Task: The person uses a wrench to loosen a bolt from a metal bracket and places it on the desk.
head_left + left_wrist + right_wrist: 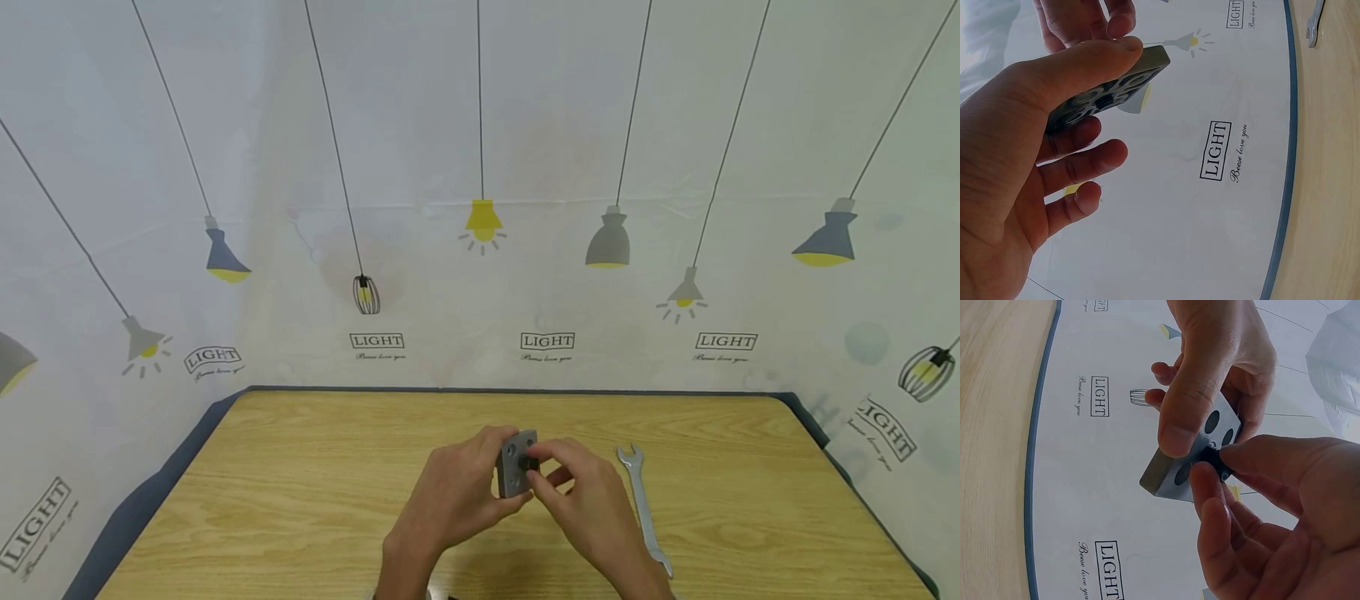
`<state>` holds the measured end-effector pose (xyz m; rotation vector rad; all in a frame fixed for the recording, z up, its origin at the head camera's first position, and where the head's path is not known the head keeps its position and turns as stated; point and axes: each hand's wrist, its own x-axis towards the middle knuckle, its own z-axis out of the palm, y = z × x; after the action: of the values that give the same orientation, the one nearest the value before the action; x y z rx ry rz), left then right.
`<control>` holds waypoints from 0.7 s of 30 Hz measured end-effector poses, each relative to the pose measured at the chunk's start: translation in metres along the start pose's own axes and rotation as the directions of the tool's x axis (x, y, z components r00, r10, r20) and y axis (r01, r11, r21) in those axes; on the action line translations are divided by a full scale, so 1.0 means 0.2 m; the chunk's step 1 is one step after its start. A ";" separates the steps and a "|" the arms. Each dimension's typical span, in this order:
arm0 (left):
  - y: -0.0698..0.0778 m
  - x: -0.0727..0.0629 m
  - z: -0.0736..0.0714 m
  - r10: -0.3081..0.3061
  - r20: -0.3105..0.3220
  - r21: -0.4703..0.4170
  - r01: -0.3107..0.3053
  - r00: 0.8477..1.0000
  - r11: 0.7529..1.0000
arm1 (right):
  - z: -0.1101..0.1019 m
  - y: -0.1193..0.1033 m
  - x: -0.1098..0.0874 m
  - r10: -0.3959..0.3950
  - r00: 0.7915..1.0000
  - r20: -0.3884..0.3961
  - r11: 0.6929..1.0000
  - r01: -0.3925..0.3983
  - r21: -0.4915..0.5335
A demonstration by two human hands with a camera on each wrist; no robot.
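Observation:
A grey metal block (507, 473) with several round holes is held up above the table. My left hand (453, 492) grips it by its edges, thumb on one side and fingers on the other. The right hand (592, 500) pinches a small black bolt-like piece (1215, 459) between thumb and forefinger. That piece stands at the middle of the block's face; how deep it sits is hidden by the fingertips. In the left wrist view, the block's other face (1107, 97) shows dark recesses.
An open-ended wrench (642, 508) lies on the wooden table (315, 475), just right of my right hand. Behind the table and along its sides hangs a pale sheet (420, 250) printed with lamps. A small dark thing shows at the bottom edge of the head view, too cut off to tell.

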<state>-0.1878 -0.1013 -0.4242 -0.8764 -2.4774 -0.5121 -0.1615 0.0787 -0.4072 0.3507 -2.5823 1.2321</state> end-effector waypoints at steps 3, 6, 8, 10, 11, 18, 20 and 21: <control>0.00 0.00 0.00 -0.001 0.002 0.001 0.001 1.000 1.000 | 0.00 0.00 0.00 -0.013 1.000 -0.007 1.000 0.013 0.002; 0.00 0.00 0.00 0.000 0.004 0.005 0.000 1.000 1.000 | 0.00 0.01 0.00 -0.020 1.000 -0.009 1.000 0.020 0.002; 0.00 0.00 0.01 0.001 0.004 0.008 -0.001 1.000 1.000 | 0.00 0.01 0.00 -0.023 1.000 -0.008 1.000 0.023 0.001; 0.00 0.00 0.01 0.002 0.004 0.009 -0.002 1.000 1.000 | 0.00 0.01 0.00 -0.028 1.000 -0.008 1.000 0.029 0.005; 0.00 0.00 0.01 0.002 0.004 0.009 -0.002 1.000 1.000 | 0.00 0.01 0.00 -0.030 1.000 -0.008 1.000 0.030 0.007; 0.00 0.00 0.00 -0.005 0.012 -0.005 0.005 1.000 1.000 | 0.00 0.01 0.00 -0.044 0.999 -0.003 0.999 0.044 0.004; 0.00 0.00 0.00 -0.006 0.012 -0.007 0.006 1.000 1.000 | 0.00 0.01 0.00 -0.049 0.999 -0.004 0.999 0.049 0.004; 0.00 0.00 0.00 -0.006 0.012 -0.007 0.006 1.000 1.000 | 0.01 0.01 0.00 -0.049 0.999 -0.004 0.999 0.049 0.004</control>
<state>-0.1881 -0.1009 -0.4248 -0.8772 -2.4913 -0.5195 -0.1627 0.0789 -0.4089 0.4098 -2.5521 1.2199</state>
